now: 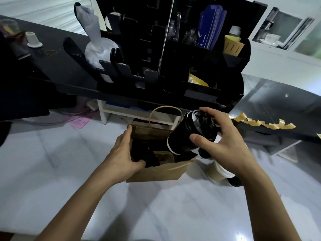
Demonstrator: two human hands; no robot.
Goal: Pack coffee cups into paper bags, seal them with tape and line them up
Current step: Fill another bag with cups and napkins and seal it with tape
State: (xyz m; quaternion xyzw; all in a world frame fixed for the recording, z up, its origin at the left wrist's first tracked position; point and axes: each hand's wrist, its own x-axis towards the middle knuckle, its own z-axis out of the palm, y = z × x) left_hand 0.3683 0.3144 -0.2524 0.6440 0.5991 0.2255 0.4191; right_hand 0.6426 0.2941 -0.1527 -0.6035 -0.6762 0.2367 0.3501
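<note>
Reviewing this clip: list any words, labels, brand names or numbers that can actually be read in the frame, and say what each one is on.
None can be read.
Blue packets in the black organizer: white marks, too blurred to read.
Pink paper slip on the counter: print too small to read.
Black coffee cup in the right hand: no text visible.
Paper bag held open by the left hand: plain brown, no print.

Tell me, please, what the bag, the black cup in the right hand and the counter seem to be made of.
Bag: brown kraft paper, matte, creased, with a twisted paper handle. Black cup: probably ribbed paper, white rim at its base; its lid looks like glossy plastic. Counter: pale polished stone or laminate, faintly veined, reflective.
</note>
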